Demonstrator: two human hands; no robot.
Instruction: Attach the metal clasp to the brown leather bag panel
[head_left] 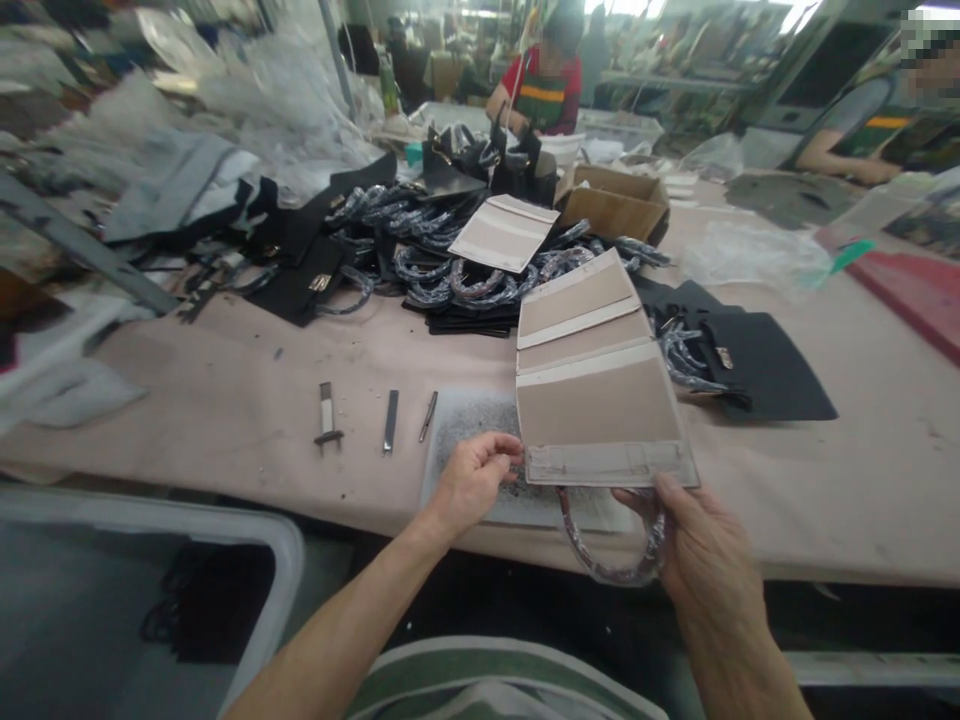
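Observation:
A handbag panel (pixel 600 400), beige inside with pale strips across it, is tilted up over the table's front edge. A curved handle (pixel 611 572) in clear plastic wrap hangs below its near edge. My right hand (pixel 701 535) grips the panel's lower right corner, thumb on top and fingers underneath. Beside the lower left corner is my left hand (pixel 476 475), its fingers loosely curled and a little apart, tips at or very near the edge. Beneath lies a white board (pixel 457 425) with dark specks.
Left of the board lie a metal-and-white tool (pixel 326 415), a flat metal strip (pixel 391 422) and a thin pen-like tool (pixel 428 415). Black bag pieces with wrapped handles (pixel 435 270) are piled behind. A cardboard box (pixel 615 203) stands beyond. Two people work across the table.

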